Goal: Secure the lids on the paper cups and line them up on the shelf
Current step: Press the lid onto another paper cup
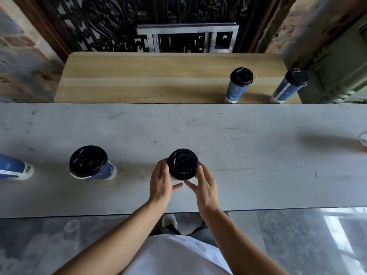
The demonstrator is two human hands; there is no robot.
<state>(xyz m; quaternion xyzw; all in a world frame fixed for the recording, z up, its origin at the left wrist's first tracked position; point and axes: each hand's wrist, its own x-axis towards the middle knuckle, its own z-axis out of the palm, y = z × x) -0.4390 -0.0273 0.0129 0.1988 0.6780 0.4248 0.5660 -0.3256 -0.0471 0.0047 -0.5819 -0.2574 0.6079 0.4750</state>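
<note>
Head view: two lidded cups [239, 84] on shelf [139, 76]; left hand [160, 183], right hand [205, 187] clasp third cup [183, 164] (two more cups [89, 162] wait).

Two black-lidded cups [88, 162] [183, 164] upright on counter [238, 155], two more [241, 76] [296, 77] on shelf [139, 76].

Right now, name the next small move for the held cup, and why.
Probably press the lid down around its rim: left hand and right hand both hold that cup at the lid, and two lidded cups already stand on the wooden shelf.
</note>
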